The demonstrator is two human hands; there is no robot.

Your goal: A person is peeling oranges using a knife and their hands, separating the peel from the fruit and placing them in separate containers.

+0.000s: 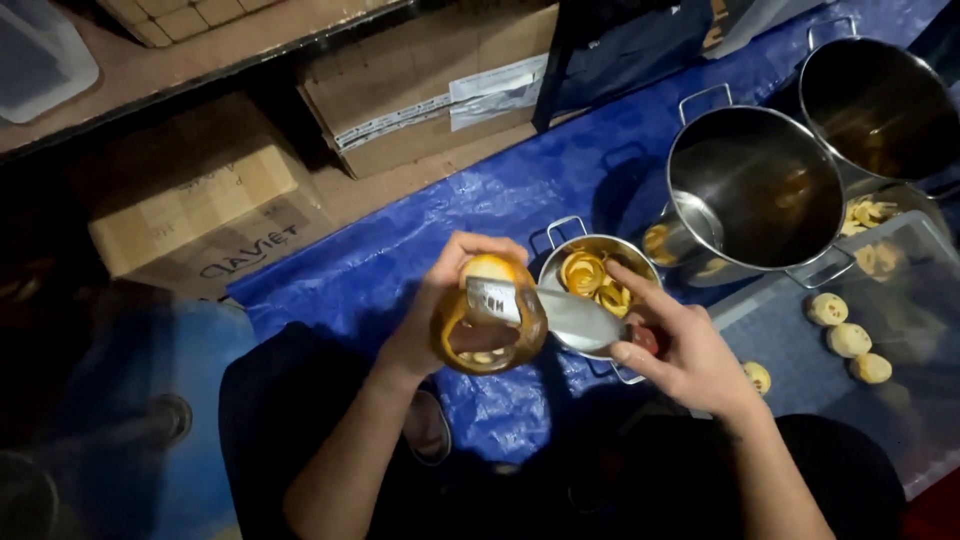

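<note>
A round orange citrus fruit [490,272], with a curl of peel [487,345] hanging beneath, is gripped in the left hand [440,310] above the blue tarpaulin [520,190]. A broad steel knife [545,308] is clasped in the right hand [685,350], its blade laid against the fruit, beside a small metal pot of peels [597,275]

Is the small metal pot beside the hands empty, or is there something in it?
Not empty: the small metal pot holds curled orange peel strips. How deep they lie, cannot tell.

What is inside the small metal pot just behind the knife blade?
The small metal pot holds curled orange peel strips. The knife blade and right hand cover its near side.
</note>
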